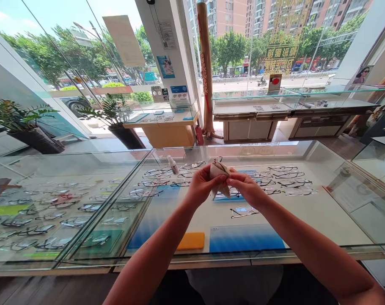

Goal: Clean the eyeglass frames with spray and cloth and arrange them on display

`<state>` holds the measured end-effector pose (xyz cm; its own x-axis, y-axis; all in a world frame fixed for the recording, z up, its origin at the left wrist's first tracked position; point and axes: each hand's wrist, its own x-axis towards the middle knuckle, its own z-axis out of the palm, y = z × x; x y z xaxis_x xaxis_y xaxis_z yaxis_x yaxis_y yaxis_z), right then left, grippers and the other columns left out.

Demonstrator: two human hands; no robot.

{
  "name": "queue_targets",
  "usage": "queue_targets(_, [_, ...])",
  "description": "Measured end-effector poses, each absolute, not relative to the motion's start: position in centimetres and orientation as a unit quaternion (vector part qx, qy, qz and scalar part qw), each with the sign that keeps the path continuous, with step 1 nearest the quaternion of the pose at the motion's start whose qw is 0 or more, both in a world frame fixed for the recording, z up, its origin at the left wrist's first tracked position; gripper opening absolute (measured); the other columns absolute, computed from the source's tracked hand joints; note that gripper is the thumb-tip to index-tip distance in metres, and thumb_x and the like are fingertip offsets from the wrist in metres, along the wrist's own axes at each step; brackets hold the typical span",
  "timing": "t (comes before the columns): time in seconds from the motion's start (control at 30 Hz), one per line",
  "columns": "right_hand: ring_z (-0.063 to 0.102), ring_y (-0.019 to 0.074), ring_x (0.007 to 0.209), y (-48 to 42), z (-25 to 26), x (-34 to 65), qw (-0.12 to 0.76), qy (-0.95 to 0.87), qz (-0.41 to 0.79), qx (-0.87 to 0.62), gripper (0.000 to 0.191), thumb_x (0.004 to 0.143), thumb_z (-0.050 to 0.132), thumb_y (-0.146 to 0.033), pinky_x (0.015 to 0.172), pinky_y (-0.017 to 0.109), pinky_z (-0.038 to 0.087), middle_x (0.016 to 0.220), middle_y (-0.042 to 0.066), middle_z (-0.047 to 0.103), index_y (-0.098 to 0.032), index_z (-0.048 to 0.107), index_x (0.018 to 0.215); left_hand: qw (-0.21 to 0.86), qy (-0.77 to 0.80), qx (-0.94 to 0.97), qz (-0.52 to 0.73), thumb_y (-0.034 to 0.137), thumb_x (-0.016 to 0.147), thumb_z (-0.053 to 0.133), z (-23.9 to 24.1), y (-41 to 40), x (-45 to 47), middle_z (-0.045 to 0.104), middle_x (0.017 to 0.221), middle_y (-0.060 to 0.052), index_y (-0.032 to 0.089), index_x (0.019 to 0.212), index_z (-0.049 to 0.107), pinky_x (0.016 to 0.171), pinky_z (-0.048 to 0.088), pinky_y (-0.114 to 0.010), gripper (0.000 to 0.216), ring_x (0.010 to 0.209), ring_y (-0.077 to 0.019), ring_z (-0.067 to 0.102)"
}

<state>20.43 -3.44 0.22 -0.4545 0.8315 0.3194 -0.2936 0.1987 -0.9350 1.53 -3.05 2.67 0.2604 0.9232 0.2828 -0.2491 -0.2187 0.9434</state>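
Note:
Both hands are raised over a glass display counter [306, 212], close together at its middle. A beige cleaning cloth [218, 170] is bunched between them. My left hand [199, 183] has its fingers closed around the cloth from the left. From the right, my right hand [242, 184] pinches it with thumb and fingers. A dark, thin rim shows at the top of the cloth; whether it is part of eyeglasses in the cloth or a frame behind it, I cannot tell. To the left of my hands stands a small white spray bottle [172, 164].
Rows of eyeglasses [152, 184] lie in the counter, with one pair [243, 212] nearer me. An orange case [191, 240] and a blue panel [246, 238] lie near the front edge. Beyond are a wooden post [205, 72], more display cases [252, 103] and potted plants [116, 114].

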Motion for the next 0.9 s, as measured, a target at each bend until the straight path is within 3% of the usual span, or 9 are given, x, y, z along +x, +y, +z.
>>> queue_targets(0.53, [0.055, 0.0216, 0.096, -4.1, 1.4, 19.9, 0.439, -0.688, 0.542, -0.2, 0.038, 0.1, 0.067, -0.056, 0.089, 0.037, 0.044, 0.098, 0.005, 0.058, -0.022, 0.078, 0.087, 0.503, 0.321, 0.548, 0.586, 0.066, 0.086, 0.081, 2.5, -3.8, 2.0, 0.064, 0.061, -0.001, 0.017, 0.074, 0.066, 0.05, 0.042, -0.024, 0.052, 0.05, -0.0113, 0.053])
queue_targets(0.77, [0.057, 0.0227, 0.095, -3.9, 1.8, 20.7, 0.453, -0.66, 0.556, -0.224, 0.033, 0.097, 0.069, -0.051, 0.091, 0.038, 0.044, 0.094, 0.004, 0.061, -0.021, 0.078, 0.084, 0.514, 0.304, 0.595, 0.538, 0.064, 0.092, 0.077, 1.7, -1.9, -0.1, 0.068, 0.072, -0.003, 0.015, 0.081, 0.074, 0.063, 0.048, -0.026, 0.05, 0.065, -0.0145, 0.059])
queue_targets(0.9, [0.056, 0.0213, 0.088, -4.1, 2.0, 20.8, 0.459, -0.622, 0.587, -0.24, 0.033, 0.093, 0.071, -0.051, 0.089, 0.037, 0.045, 0.086, 0.004, 0.063, -0.021, 0.077, 0.08, 0.551, 0.275, 0.609, 0.499, 0.053, 0.087, 0.086, 2.3, -1.8, -0.7, 0.075, 0.086, -0.007, 0.014, 0.094, 0.079, 0.071, 0.054, -0.027, 0.04, 0.077, -0.0179, 0.066])
